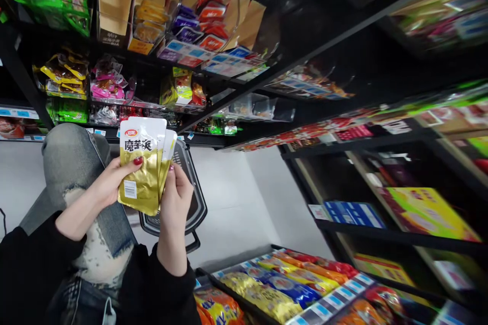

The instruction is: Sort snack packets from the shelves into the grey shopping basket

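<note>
Black sleeves sit closest to the lens, and from them two hands rise together, both clamped on the same small stack of gold-and-white snack packets (144,167), of which three edges show. Left hand (110,183) pinches the stack's left edge with its thumb on the front, while right hand (176,198) grips the right edge; the stack is held in front of a ripped-denim knee (72,162) and a dark basket (190,203), below the black shelves (244,101) crowded with packaged snacks.
</note>
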`<state>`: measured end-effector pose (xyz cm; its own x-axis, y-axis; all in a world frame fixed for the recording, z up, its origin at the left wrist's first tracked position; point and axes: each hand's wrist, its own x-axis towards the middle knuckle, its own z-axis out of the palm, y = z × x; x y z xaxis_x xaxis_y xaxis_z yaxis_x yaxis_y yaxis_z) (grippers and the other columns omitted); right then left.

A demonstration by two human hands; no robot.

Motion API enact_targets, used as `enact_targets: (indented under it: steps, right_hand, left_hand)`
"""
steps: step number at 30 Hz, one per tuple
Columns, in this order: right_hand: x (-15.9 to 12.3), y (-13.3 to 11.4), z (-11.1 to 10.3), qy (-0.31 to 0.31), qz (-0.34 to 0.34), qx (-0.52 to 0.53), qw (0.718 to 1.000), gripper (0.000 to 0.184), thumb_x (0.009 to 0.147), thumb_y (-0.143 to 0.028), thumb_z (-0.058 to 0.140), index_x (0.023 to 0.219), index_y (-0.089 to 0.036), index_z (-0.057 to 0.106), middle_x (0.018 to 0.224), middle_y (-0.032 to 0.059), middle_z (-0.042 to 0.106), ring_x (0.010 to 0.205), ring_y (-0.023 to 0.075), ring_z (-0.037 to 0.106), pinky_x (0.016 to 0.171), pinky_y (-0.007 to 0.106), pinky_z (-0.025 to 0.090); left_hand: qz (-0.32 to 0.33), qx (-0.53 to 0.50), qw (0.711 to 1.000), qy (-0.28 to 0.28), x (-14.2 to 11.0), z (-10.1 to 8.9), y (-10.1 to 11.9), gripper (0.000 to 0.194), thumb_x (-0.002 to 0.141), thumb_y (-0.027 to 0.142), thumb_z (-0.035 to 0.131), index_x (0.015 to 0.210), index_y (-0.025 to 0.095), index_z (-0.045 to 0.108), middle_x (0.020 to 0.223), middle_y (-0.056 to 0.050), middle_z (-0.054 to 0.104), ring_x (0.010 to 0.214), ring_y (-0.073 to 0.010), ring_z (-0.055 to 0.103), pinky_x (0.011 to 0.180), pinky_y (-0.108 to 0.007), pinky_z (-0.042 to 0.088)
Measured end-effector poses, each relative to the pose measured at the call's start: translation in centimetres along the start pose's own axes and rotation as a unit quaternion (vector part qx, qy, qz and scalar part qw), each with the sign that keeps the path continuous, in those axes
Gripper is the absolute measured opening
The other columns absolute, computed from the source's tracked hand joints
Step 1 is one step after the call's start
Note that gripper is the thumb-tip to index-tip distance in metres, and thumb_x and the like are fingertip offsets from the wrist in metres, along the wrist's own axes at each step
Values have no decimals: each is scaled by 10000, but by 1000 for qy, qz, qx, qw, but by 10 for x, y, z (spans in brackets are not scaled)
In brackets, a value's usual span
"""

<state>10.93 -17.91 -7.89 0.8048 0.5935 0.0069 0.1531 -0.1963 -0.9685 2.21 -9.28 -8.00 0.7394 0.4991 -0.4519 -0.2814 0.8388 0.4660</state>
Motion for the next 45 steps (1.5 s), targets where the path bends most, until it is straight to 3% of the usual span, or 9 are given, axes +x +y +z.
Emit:
enact_targets:
  steps: [9, 15, 24, 31, 35, 37, 40, 43, 45]
  right_hand:
    - [-4, -9, -3, 63, -171, -159, 970, 207, 752, -374, 658, 836, -203, 577, 789, 2, 509, 754, 161, 483, 691, 298, 403]
    - [-1, -13, 0, -26, -68, -80, 994, 253, 757, -310, 628, 632, -200, 437, 618, -57, 422, 578, 101, 381, 569, 241, 327]
    - [7, 0, -24, 32, -20, 142, 989, 293, 770, -362, 627, 667, -202, 403, 634, -60, 418, 574, 85, 377, 551, 212, 312]
    - [-11, -36, -26, 293, -277, -20, 915, 188, 743, -191, 656, 657, -194, 489, 833, -1, 509, 777, 125, 497, 686, 256, 383]
    - [0, -27, -37, 197, -110, 275, 935, 155, 768, -199, 619, 679, -203, 492, 646, -56, 475, 588, 84, 500, 558, 201, 427]
    - [11, -9, -48, 29, 39, 524, 851, 45, 814, -170, 551, 792, -200, 526, 721, -34, 569, 595, 76, 561, 528, 183, 467]
    - [23, 22, -56, -171, 174, 847, 472, 109, 861, -159, 463, 933, -207, 529, 766, -11, 617, 493, 59, 548, 416, 170, 439]
    - [24, 37, -47, -203, 200, 956, 73, 158, 845, -143, 496, 967, -235, 537, 598, -70, 562, 303, 25, 338, 273, 164, 194]
    - [19, 35, -38, -200, 179, 963, -25, 220, 829, -91, 494, 977, -244, 549, 535, -87, 534, 282, 17, 266, 289, 185, 95]
  left_hand:
    - [22, 57, 998, 18, 2, -3, -4, 393, 573, 316, 820, 885, 109, 702, 838, -105, 752, 795, -268, 705, 757, -373, 563]
    - [46, 81, 996, 14, 4, -4, -6, 427, 534, 378, 838, 840, 114, 701, 781, -86, 744, 745, -243, 696, 730, -345, 545]
    - [51, 41, 997, 34, 4, -3, -3, 352, 541, 312, 836, 816, 145, 693, 710, -35, 729, 649, -193, 678, 680, -326, 547]
    - [59, 48, 996, 56, 6, -3, -3, 360, 550, 333, 829, 821, 139, 692, 729, -43, 736, 639, -197, 677, 669, -334, 548]
    - [57, 43, 995, 64, 7, -4, -4, 359, 546, 335, 831, 812, 140, 688, 722, -43, 735, 654, -205, 682, 661, -330, 547]
    - [57, 43, 995, 68, 7, -5, -4, 365, 548, 330, 829, 825, 137, 691, 721, -45, 734, 658, -208, 682, 669, -337, 548]
    - [53, 42, 995, 67, 7, -5, -4, 380, 543, 323, 831, 839, 129, 694, 723, -53, 734, 677, -219, 685, 688, -352, 549]
    - [53, 41, 996, 62, 7, -4, -3, 381, 550, 318, 828, 853, 127, 697, 728, -53, 735, 673, -212, 683, 688, -347, 549]
    - [52, 42, 996, 61, 7, -4, -3, 370, 562, 316, 823, 855, 127, 700, 730, -52, 736, 655, -205, 680, 682, -345, 550]
